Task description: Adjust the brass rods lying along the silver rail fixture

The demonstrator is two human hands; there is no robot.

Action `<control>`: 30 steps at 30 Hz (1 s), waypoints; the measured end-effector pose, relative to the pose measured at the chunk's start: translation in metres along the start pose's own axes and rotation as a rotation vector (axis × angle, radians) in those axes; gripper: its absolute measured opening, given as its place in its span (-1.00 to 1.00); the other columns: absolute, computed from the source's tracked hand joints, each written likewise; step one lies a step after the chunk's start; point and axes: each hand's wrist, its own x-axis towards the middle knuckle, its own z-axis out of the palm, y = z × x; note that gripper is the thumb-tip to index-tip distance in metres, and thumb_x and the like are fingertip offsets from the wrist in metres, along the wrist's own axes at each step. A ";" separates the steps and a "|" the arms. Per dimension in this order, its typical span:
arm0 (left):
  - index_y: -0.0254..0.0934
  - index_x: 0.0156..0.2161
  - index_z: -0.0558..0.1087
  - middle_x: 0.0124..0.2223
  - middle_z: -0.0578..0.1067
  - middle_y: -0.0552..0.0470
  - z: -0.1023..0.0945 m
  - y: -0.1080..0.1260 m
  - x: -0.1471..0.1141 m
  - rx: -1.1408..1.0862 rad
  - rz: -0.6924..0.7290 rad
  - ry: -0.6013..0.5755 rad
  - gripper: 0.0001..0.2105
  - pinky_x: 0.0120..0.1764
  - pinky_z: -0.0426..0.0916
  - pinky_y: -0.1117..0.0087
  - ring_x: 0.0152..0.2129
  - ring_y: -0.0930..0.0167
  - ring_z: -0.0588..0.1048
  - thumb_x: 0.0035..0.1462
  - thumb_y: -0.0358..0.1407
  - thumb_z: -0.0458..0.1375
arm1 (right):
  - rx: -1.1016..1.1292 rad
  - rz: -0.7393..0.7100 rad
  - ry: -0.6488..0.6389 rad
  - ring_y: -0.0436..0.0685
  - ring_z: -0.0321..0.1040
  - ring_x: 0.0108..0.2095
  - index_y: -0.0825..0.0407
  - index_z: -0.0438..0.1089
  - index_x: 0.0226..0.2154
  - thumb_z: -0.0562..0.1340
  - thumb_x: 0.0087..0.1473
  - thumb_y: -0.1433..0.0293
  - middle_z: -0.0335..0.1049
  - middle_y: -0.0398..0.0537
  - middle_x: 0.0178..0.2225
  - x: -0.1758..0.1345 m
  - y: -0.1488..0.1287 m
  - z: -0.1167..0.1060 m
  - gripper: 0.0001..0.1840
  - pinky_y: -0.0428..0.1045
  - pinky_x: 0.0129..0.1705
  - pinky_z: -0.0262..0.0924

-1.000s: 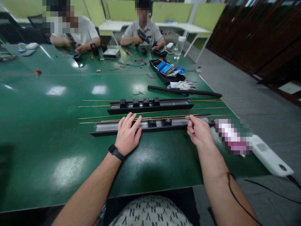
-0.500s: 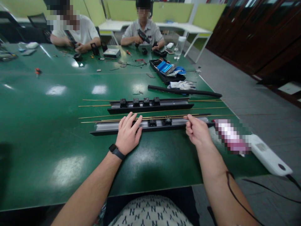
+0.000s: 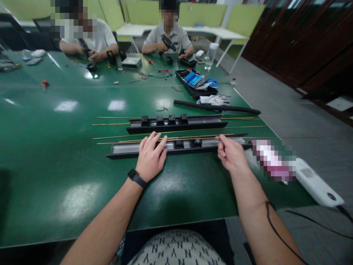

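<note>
A black channel rail (image 3: 125, 148) with a pale inner strip lies crosswise before me, carrying black blocks (image 3: 196, 142) and thin brass-coloured rods (image 3: 187, 138) along its length. My left hand (image 3: 151, 154) rests over its middle with fingers spread, covering part of the rail and rods. Toward the rail's right end, my right hand (image 3: 231, 152) pinches a thin rod between thumb and forefinger; the rod runs on past the hand to the right. Just beyond lies a second black rail (image 3: 176, 127) with several black blocks, and rods (image 3: 110, 124) stick out from its ends.
On the green table (image 3: 77, 165) are a black strip (image 3: 216, 107), white gloves (image 3: 213, 99) and a black tray (image 3: 190, 88) with blue items. A pink blurred object (image 3: 271, 158) and a white device (image 3: 316, 182) sit at right. Two people work across the table, one holding a power drill (image 3: 168, 43).
The pinched rod has shifted a little; its left end sits slightly farther right and its right end slightly lower. Both hands stay almost in place.
</note>
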 end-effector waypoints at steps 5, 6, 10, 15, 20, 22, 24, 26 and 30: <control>-0.18 0.35 0.32 0.36 0.36 -0.19 0.000 -0.001 0.000 0.003 0.006 -0.008 -0.53 0.39 0.05 -0.02 0.41 0.14 0.17 0.38 -0.24 0.07 | -0.004 -0.021 0.019 -0.15 -0.01 -0.80 0.09 0.50 -0.35 0.47 0.05 0.19 0.24 -0.28 -0.69 0.002 0.001 -0.002 -0.69 -0.22 -0.85 -0.20; -0.18 0.35 0.32 0.35 0.37 -0.19 0.000 -0.001 0.000 0.004 0.007 -0.007 -0.53 0.39 0.06 -0.02 0.41 0.15 0.17 0.38 -0.24 0.07 | -0.003 -0.023 0.027 -0.15 -0.02 -0.80 0.09 0.51 -0.36 0.46 0.06 0.19 0.23 -0.27 -0.70 0.002 0.001 -0.002 -0.70 -0.22 -0.85 -0.20; -0.21 0.34 0.33 0.35 0.37 -0.20 -0.001 -0.001 0.000 0.008 0.010 -0.007 -0.53 0.39 0.05 -0.01 0.41 0.14 0.18 0.38 -0.24 0.07 | 0.000 -0.027 0.043 -0.15 -0.01 -0.80 0.08 0.50 -0.37 0.45 0.07 0.19 0.23 -0.28 -0.70 0.001 0.000 -0.001 -0.70 -0.23 -0.85 -0.20; -0.17 0.35 0.32 0.36 0.36 -0.19 0.000 -0.001 0.000 -0.005 0.004 -0.008 -0.53 0.39 0.05 -0.02 0.41 0.14 0.18 0.38 -0.24 0.07 | -0.002 -0.028 0.069 -0.15 -0.02 -0.81 0.08 0.49 -0.37 0.43 0.11 0.20 0.24 -0.28 -0.70 0.001 0.000 0.001 -0.72 -0.23 -0.85 -0.20; -0.21 0.34 0.33 0.35 0.36 -0.21 -0.001 -0.001 0.000 0.012 0.014 -0.006 -0.53 0.39 0.05 0.00 0.40 0.15 0.18 0.38 -0.24 0.07 | -0.010 -0.025 0.078 -0.15 -0.01 -0.81 0.08 0.48 -0.38 0.42 0.11 0.19 0.23 -0.29 -0.71 0.001 -0.001 0.000 -0.71 -0.22 -0.85 -0.21; -0.22 0.34 0.33 0.35 0.36 -0.21 -0.001 -0.001 0.000 0.016 0.018 -0.008 -0.53 0.39 0.06 0.00 0.40 0.15 0.18 0.38 -0.24 0.08 | -0.017 -0.026 0.087 -0.15 -0.02 -0.81 0.08 0.49 -0.37 0.43 0.10 0.17 0.23 -0.29 -0.71 0.002 -0.001 0.000 -0.69 -0.22 -0.85 -0.21; -0.22 0.34 0.33 0.35 0.37 -0.20 -0.001 0.000 0.001 0.016 0.019 -0.010 -0.53 0.39 0.06 0.00 0.40 0.14 0.18 0.38 -0.24 0.07 | -0.019 -0.026 0.098 -0.15 -0.02 -0.81 0.08 0.50 -0.37 0.43 0.10 0.16 0.22 -0.29 -0.71 0.002 -0.001 -0.001 -0.69 -0.22 -0.85 -0.22; -0.22 0.34 0.33 0.35 0.37 -0.20 -0.001 0.000 0.001 0.014 0.019 -0.009 -0.53 0.38 0.06 0.00 0.40 0.14 0.19 0.38 -0.25 0.07 | -0.017 -0.025 0.107 -0.15 -0.02 -0.81 0.09 0.51 -0.38 0.42 0.11 0.18 0.22 -0.28 -0.71 0.003 -0.001 -0.001 -0.70 -0.22 -0.85 -0.23; -0.21 0.34 0.33 0.35 0.37 -0.20 -0.001 -0.001 0.001 0.009 0.018 -0.006 -0.53 0.38 0.07 -0.01 0.40 0.14 0.19 0.38 -0.24 0.08 | -0.011 -0.031 0.118 -0.14 -0.02 -0.81 0.11 0.52 -0.38 0.40 0.13 0.22 0.23 -0.27 -0.70 0.004 -0.001 -0.002 -0.73 -0.21 -0.85 -0.23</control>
